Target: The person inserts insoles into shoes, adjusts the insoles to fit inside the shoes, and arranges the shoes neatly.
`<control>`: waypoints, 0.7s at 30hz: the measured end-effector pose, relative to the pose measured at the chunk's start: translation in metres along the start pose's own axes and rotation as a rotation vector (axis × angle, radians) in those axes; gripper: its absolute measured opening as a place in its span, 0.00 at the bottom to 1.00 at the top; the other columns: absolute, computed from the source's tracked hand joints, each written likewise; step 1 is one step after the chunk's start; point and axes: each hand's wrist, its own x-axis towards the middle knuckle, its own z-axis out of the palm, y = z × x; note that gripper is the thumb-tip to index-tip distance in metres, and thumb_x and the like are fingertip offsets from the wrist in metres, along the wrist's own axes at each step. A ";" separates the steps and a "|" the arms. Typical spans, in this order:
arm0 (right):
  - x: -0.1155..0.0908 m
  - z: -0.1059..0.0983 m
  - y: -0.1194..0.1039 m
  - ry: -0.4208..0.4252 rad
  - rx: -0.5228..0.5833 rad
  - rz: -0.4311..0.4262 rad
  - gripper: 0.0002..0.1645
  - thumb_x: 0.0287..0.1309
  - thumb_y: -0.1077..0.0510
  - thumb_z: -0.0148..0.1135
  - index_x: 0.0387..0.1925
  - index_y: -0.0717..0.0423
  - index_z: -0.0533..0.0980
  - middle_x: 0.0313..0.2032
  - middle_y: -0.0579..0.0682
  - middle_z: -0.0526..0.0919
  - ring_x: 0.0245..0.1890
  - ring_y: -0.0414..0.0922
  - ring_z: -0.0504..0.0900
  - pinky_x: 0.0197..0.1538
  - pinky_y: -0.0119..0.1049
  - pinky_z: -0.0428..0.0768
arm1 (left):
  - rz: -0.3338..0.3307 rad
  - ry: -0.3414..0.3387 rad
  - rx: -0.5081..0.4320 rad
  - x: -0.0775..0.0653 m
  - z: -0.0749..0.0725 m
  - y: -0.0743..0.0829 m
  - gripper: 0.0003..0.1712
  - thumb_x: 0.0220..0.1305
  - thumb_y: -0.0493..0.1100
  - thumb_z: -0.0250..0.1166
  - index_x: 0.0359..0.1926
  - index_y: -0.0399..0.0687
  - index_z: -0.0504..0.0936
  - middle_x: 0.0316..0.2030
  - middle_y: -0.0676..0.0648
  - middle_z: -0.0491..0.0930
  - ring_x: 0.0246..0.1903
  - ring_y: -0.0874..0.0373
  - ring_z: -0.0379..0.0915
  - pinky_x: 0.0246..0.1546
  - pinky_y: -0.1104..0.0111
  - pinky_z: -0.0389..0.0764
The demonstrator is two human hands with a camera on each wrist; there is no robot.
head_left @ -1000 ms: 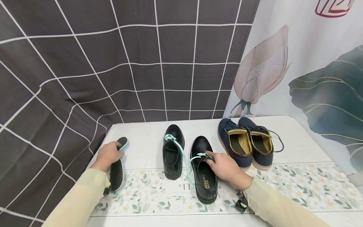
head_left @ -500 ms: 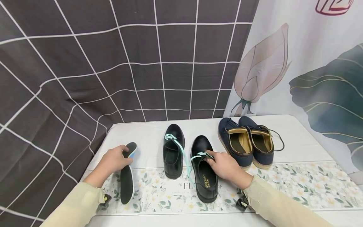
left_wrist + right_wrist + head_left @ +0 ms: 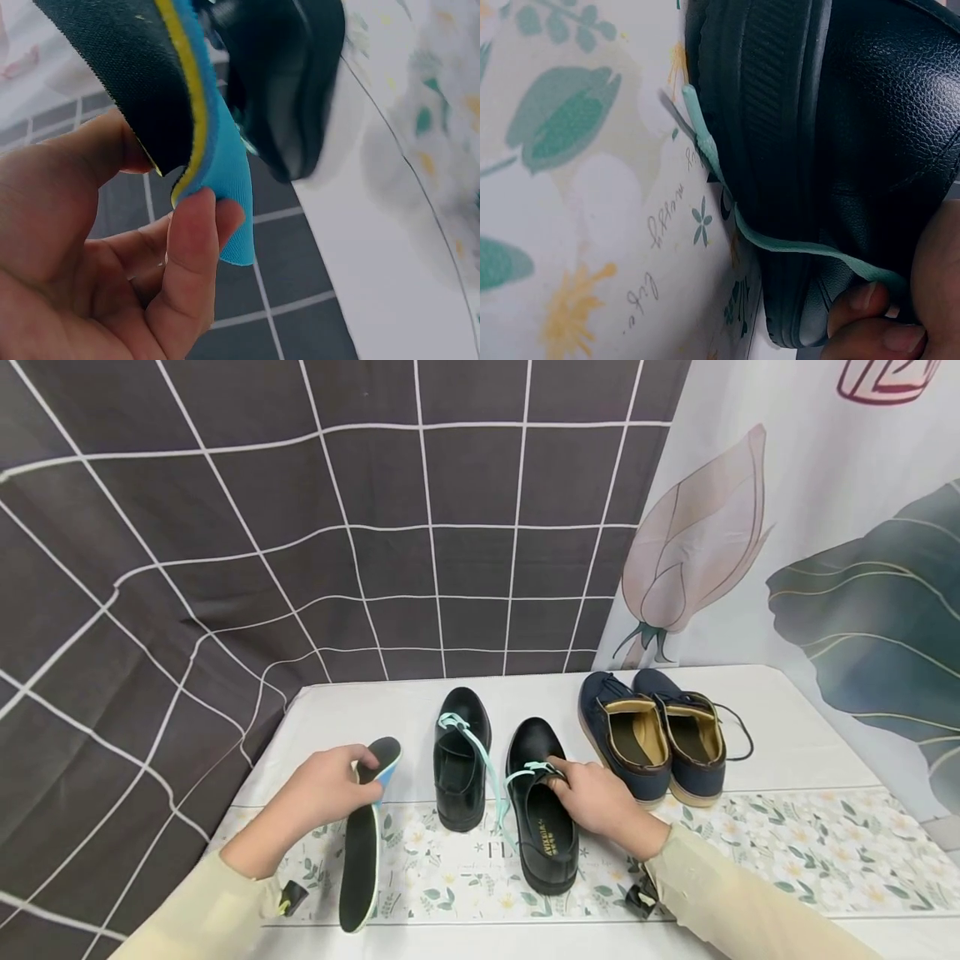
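Observation:
An insole (image 3: 360, 868), black on top with a blue underside, is pinched in my left hand (image 3: 330, 789) near its middle and held tilted over the table's left part. The left wrist view shows the yellow edge of the insole (image 3: 191, 82) between thumb and fingers. With my right hand (image 3: 600, 802) I grip the side of a black leather shoe (image 3: 543, 852) at its opening, by the mint-green lace. In the right wrist view, the lace (image 3: 802, 246) runs across that shoe's side. Its mate, another black shoe (image 3: 461, 777), stands to the left, toe pointing away.
A pair of navy shoes (image 3: 637, 760) with tan linings stands at the back right, one dark lace trailing off. The white table (image 3: 360, 706) carries a floral strip (image 3: 810, 852). Behind it hang a dark grid cloth (image 3: 472, 560) and a printed white curtain (image 3: 720, 643).
My left hand has carried the insole to the right, towards the black shoes, and closer to me. The right hand and the shoe it grips have stayed in place.

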 end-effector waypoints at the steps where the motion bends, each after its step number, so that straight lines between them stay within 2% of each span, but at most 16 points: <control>1: 0.000 0.000 0.000 0.000 -0.001 -0.001 0.26 0.71 0.48 0.55 0.66 0.52 0.75 0.47 0.63 0.90 0.44 0.58 0.88 0.41 0.56 0.85 | 0.007 -0.004 -0.013 -0.001 0.001 0.004 0.22 0.52 0.44 0.65 0.49 0.44 0.83 0.17 0.51 0.74 0.17 0.57 0.67 0.21 0.65 0.70; 8: 0.003 -0.001 -0.002 -0.017 -0.036 -0.025 0.22 0.70 0.49 0.55 0.62 0.48 0.78 0.34 0.56 0.90 0.33 0.50 0.85 0.33 0.49 0.81 | 0.076 -0.024 -0.046 -0.007 0.010 0.032 0.11 0.51 0.44 0.65 0.38 0.54 0.86 0.11 0.56 0.65 0.12 0.61 0.60 0.17 0.67 0.64; 13: 0.005 -0.001 -0.003 -0.021 -0.062 -0.019 0.23 0.70 0.49 0.55 0.62 0.50 0.77 0.38 0.58 0.91 0.38 0.54 0.87 0.37 0.54 0.84 | 0.105 -0.038 -0.066 -0.010 0.016 0.047 0.08 0.53 0.45 0.65 0.36 0.57 0.86 0.10 0.56 0.64 0.11 0.61 0.58 0.16 0.67 0.62; 21: 0.004 0.000 -0.004 -0.014 -0.055 -0.001 0.24 0.71 0.49 0.54 0.63 0.53 0.76 0.40 0.60 0.91 0.41 0.56 0.87 0.40 0.56 0.85 | 0.188 -0.056 -0.080 -0.015 0.024 0.068 0.05 0.53 0.45 0.66 0.33 0.59 0.85 0.09 0.57 0.65 0.10 0.63 0.59 0.15 0.68 0.63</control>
